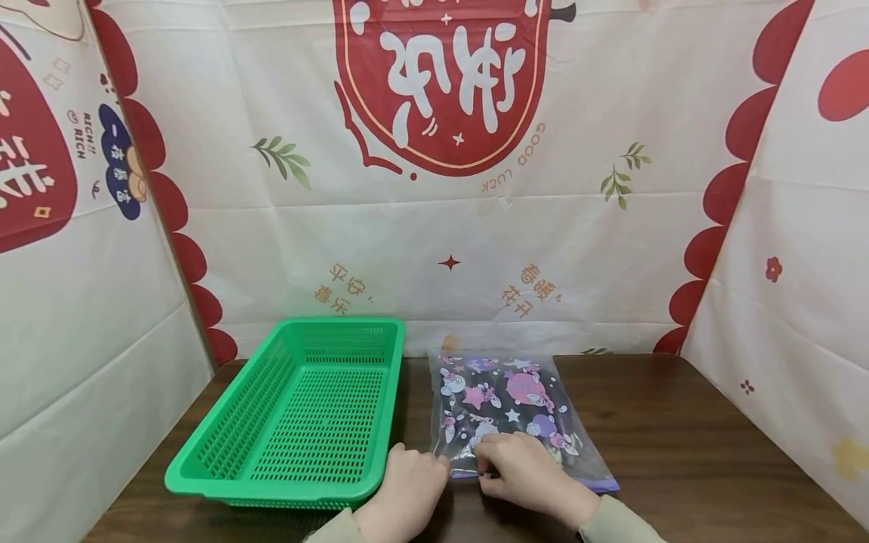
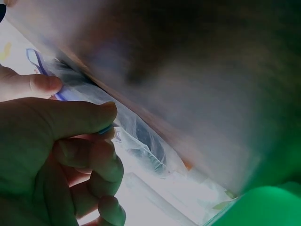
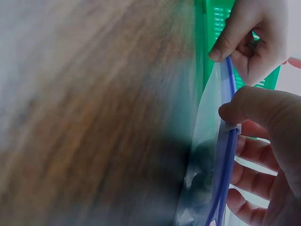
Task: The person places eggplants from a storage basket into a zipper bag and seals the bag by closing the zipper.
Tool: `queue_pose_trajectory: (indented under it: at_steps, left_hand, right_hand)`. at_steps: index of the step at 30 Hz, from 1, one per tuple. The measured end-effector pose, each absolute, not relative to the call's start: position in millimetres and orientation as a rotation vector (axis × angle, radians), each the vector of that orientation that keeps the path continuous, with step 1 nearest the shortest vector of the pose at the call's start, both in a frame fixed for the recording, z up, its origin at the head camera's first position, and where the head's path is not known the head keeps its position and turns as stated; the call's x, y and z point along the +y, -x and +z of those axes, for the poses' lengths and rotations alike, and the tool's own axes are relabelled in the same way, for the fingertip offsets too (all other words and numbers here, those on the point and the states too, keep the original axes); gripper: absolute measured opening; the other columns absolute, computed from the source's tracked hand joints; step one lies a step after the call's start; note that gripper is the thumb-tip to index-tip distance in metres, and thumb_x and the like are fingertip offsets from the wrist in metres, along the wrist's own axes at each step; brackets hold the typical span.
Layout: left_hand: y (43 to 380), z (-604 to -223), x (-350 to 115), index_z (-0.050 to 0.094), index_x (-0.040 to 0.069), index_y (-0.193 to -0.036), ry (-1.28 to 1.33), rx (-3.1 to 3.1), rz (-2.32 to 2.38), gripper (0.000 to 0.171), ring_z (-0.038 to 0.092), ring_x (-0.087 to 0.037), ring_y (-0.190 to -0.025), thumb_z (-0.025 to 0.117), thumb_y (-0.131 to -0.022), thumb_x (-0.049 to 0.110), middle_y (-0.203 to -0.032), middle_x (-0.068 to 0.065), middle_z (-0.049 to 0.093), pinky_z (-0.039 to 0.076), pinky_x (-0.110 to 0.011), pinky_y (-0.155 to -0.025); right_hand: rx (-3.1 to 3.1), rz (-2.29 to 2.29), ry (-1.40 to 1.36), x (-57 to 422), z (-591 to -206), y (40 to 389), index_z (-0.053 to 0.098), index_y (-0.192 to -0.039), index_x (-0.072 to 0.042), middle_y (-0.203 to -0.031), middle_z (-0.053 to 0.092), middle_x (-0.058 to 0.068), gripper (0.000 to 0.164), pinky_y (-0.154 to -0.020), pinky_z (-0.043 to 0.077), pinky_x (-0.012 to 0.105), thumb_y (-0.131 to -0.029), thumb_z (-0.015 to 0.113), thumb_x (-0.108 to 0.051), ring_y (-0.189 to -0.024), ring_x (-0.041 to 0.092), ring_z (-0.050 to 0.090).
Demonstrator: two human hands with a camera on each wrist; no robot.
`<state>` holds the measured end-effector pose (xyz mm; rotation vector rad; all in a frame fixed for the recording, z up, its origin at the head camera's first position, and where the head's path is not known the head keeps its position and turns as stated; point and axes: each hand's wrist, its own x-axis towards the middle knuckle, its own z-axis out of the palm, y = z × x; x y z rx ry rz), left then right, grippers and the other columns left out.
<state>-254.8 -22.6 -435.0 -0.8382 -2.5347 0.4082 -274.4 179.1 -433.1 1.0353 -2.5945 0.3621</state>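
A clear zip bag with a pink, purple and white cartoon print lies flat on the table, something dark showing inside. Its purple zip edge faces me. My left hand pinches the left end of that edge between thumb and curled fingers. Farther right along the zip, my right hand pinches a small whitish slider, thumb on one side and fingers behind. In the right wrist view the two purple strips run apart on the near side of the slider, and the zip's far right end has no hand on it.
A green plastic basket with slotted walls and floor stands left of the bag, its rim right beside my left hand. The dark wooden table extends to the right. Printed white cloth hangs behind and along both sides.
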Motion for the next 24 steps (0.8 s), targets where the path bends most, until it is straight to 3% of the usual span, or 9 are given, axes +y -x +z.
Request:
queue_pose_trajectory:
  at_steps: [24]
  left_hand:
    - [254.4,-430.2,-23.4,0.059,0.018,-0.066,0.834,-2.538,0.433,0.022,0.050,-0.012,-0.049,0.075,-0.078,0.025,-0.055,0.003,0.052,0.036,-0.032,-0.045]
  right_hand:
    - [-2.607,0.391,-1.050,178.9,-430.5,274.2,0.053,-0.068,-0.024,-0.068,0.043,-0.018,0.024,-0.051,0.033,0.021,-0.070,0.075,-0.015,-0.054,-0.001,0.036]
